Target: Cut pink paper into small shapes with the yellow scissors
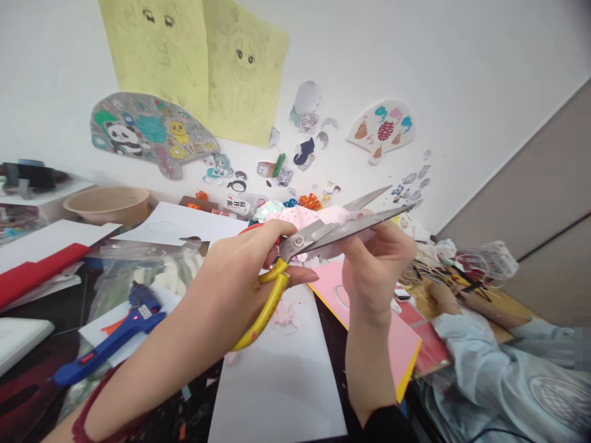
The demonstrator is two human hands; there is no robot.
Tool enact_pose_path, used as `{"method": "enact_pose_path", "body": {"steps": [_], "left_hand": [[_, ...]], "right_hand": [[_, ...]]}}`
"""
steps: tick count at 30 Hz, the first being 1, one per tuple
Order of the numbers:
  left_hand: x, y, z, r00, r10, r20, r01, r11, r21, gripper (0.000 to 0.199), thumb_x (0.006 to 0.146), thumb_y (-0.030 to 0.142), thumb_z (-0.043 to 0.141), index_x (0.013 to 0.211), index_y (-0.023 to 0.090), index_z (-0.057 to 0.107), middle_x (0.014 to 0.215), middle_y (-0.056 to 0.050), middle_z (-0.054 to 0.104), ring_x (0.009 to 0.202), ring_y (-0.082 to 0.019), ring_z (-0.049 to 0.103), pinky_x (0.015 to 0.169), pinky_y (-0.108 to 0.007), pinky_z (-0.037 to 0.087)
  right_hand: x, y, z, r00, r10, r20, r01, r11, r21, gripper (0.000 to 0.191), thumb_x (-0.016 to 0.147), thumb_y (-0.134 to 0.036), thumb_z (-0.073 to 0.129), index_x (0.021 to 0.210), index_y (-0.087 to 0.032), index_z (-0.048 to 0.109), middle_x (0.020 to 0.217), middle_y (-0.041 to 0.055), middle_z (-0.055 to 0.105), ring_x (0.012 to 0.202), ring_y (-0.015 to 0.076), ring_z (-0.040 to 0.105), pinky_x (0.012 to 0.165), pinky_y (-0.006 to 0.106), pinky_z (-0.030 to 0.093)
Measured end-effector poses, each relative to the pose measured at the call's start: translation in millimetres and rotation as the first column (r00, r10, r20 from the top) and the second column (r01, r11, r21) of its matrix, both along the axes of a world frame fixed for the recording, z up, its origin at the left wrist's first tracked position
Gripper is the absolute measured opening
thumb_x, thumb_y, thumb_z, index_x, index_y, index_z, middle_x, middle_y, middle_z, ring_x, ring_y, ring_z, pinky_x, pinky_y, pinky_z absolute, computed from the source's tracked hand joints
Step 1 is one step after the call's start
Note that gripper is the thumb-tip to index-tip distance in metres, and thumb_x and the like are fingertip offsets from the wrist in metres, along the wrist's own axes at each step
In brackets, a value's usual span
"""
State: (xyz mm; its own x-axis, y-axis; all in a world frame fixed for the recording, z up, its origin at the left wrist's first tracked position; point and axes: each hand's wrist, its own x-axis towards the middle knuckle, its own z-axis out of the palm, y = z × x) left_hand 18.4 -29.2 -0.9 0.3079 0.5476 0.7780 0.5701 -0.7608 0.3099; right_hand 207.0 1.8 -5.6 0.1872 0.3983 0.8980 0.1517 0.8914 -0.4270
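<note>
My left hand is closed around a pair of scissors with yellow handles, a bit of red showing behind the thumb. The scissors' blades point right and stand slightly apart. A piece of pink dotted fabric lies behind and between the blades, held up by my right hand, whose thumb and fingers pinch its right part beside the lower blade. Most of the fabric is hidden by the scissors and my hands. Below, small pink scraps lie on a white sheet of paper.
On the left are a blue glue gun, a clear plastic bag, a red strip and a beige bowl. To the right lie a pink sheet and a cluttered pile of sticks. Another person's sleeve is at right.
</note>
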Motion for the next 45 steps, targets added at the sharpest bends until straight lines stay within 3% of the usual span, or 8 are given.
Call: {"method": "enact_pose_path", "body": {"steps": [11,20,26,32,40,45], "left_hand": [[-5,4,-2.1,1.0,0.02,-0.013,-0.019,0.996,0.091,0.042,0.097,0.055,0.062,0.089,0.014,0.067,0.054,0.008,0.039,0.045,-0.008,0.033,0.044,-0.021,0.029],[-10,7,-2.6,0.998,0.047,-0.046,-0.043,0.994,0.1,0.049,0.1,0.057,0.054,0.079,0.015,0.067,0.048,0.008,0.035,0.043,-0.009,0.028,0.043,-0.022,0.026],[-10,10,-0.9,0.994,0.068,-0.09,-0.074,0.994,-0.076,0.041,0.096,0.054,0.062,0.075,0.019,0.062,0.051,0.008,0.034,0.048,-0.009,0.027,0.047,-0.022,0.026],[-6,20,-4.3,0.998,0.019,-0.063,-0.038,0.948,-0.314,0.027,0.091,0.046,0.064,0.086,0.02,0.065,0.055,0.008,0.041,0.051,-0.011,0.035,0.051,-0.023,0.029],[-1,21,-3.8,0.997,0.05,-0.052,-0.065,0.932,-0.356,0.026,0.088,0.046,0.066,0.094,0.021,0.066,0.059,0.007,0.043,0.053,-0.012,0.039,0.055,-0.023,0.031],[-1,21,-5.4,0.999,0.036,-0.033,-0.045,0.95,-0.309,0.025,0.089,0.041,0.065,0.101,0.02,0.065,0.062,0.007,0.044,0.054,-0.011,0.039,0.055,-0.022,0.031]], "right_hand": [[15,-1,7.3,0.993,0.025,0.118,-0.027,1.0,0.012,0.01,0.08,-0.022,0.082,0.087,-0.03,0.081,0.079,-0.0028,0.079,0.073,0.018,0.073,0.067,0.033,0.059],[20,1,8.7,0.99,0.066,0.124,-0.061,0.997,-0.039,0.02,0.076,-0.013,0.085,0.086,-0.031,0.083,0.079,-0.0046,0.08,0.072,0.0157,0.073,0.068,0.03,0.058],[20,4,9.9,0.992,0.058,0.11,-0.043,0.991,-0.13,0.015,0.075,-0.014,0.084,0.082,-0.028,0.083,0.076,-0.0036,0.078,0.069,0.0145,0.068,0.065,0.028,0.055],[22,10,11.5,0.991,0.037,0.129,-0.005,0.971,-0.24,0.004,0.076,-0.02,0.083,0.077,-0.024,0.081,0.07,-0.0027,0.074,0.061,0.0112,0.06,0.059,0.026,0.049],[26,14,11.9,0.987,0.015,0.16,0.03,0.96,-0.277,0.004,0.075,-0.024,0.084,0.076,-0.022,0.081,0.067,-0.002,0.072,0.061,0.0125,0.061,0.057,0.027,0.049],[25,12,11.7,0.984,0.071,0.163,-0.029,0.968,-0.249,0.011,0.076,-0.02,0.082,0.086,-0.025,0.084,0.083,-0.0008,0.081,0.077,0.017,0.072,0.073,0.03,0.058]]}}
